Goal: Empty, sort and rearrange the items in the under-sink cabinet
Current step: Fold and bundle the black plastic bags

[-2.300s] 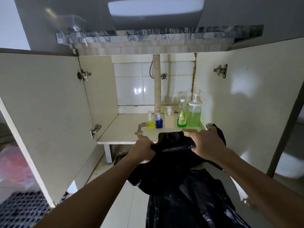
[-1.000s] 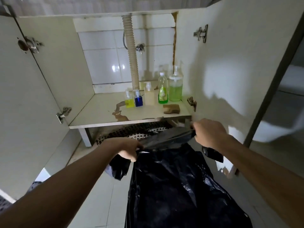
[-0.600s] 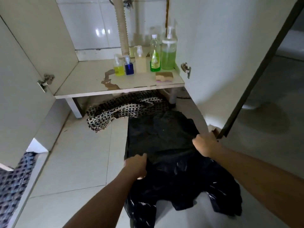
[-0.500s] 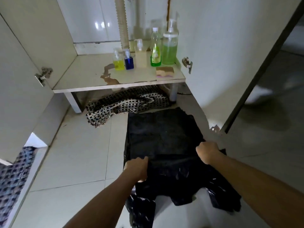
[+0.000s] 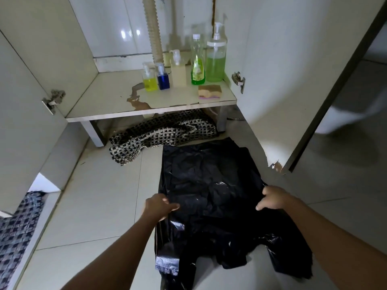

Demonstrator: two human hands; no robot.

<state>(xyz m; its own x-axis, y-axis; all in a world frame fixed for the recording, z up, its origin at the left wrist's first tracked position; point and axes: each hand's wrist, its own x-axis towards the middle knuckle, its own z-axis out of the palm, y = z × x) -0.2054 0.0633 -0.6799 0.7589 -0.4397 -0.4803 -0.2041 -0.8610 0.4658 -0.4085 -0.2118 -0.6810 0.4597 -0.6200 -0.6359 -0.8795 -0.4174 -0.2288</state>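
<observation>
Pale tiled floor (image 5: 94, 201) in front of the open under-sink cabinet. Your left hand (image 5: 159, 207) sits on the left edge of the black plastic bag (image 5: 209, 185), thumb out flat on the plastic, fingers loosely bent — no clear pinch. Your right hand (image 5: 274, 197) is at the bag's right edge, fingers curled down onto it; cannot tell whether they grip the plastic. The bag lies spread flat on the floor, its near end crumpled between your forearms.

Beyond it, a checkered mat (image 5: 163, 132) is bunched half under the cabinet shelf (image 5: 109, 101). On the shelf, back right — yellow bottle (image 5: 149, 80), blue bottle (image 5: 163, 79), cream pump bottle (image 5: 178, 72), green dish-soap bottle (image 5: 198, 65), large green pump bottle (image 5: 216, 57) in a row, with a sponge (image 5: 210, 91) in front near the edge. The corrugated drain hose (image 5: 154, 30) drops behind the bottles. Both doors stand open.
</observation>
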